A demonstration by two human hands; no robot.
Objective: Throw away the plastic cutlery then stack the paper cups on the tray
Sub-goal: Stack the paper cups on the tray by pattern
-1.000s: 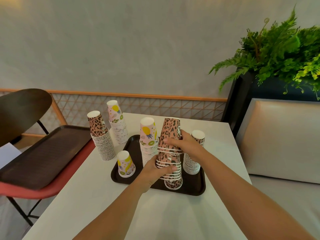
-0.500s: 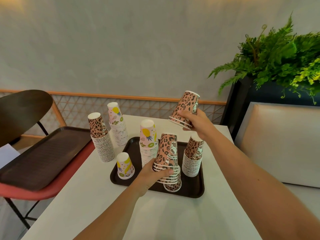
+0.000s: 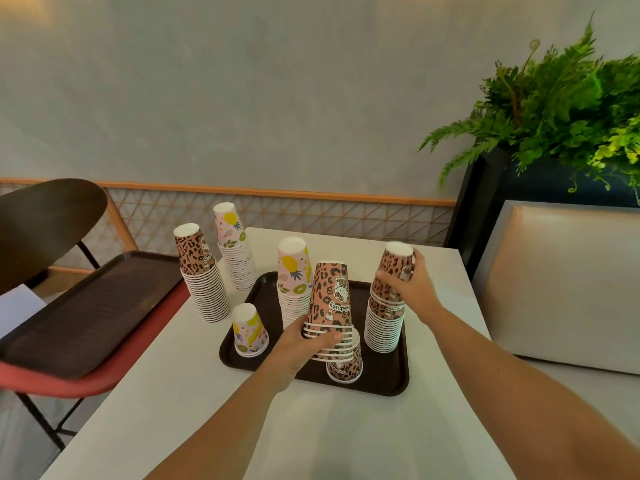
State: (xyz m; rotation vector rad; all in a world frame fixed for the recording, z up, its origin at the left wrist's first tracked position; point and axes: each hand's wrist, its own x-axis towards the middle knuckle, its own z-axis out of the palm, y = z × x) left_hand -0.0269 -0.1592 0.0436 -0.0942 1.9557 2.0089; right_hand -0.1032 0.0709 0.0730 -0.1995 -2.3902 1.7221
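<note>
A dark tray (image 3: 384, 382) lies on the white table (image 3: 311, 434). My left hand (image 3: 304, 344) grips the lower rims of a leopard-print cup stack (image 3: 330, 299), tilted over a single leopard cup (image 3: 344, 368) on the tray. My right hand (image 3: 410, 289) holds a few leopard cups (image 3: 394, 268) on top of the tall leopard stack (image 3: 382, 327) at the tray's right. A pink fruit-print stack (image 3: 292, 282) and a small pink fruit stack (image 3: 249, 330) also stand on the tray. Off the tray, at the left, stand a leopard stack (image 3: 202, 275) and a pink stack (image 3: 235, 247).
A second dark tray (image 3: 86, 306) rests on a red chair at the left. A beige padded bench (image 3: 561, 282) and a black planter with ferns (image 3: 561, 109) are at the right. A wall runs behind the table.
My right hand lifted a few leopard cups off the stack in my left hand, swung them right and set them down on the right-hand leopard stack.
</note>
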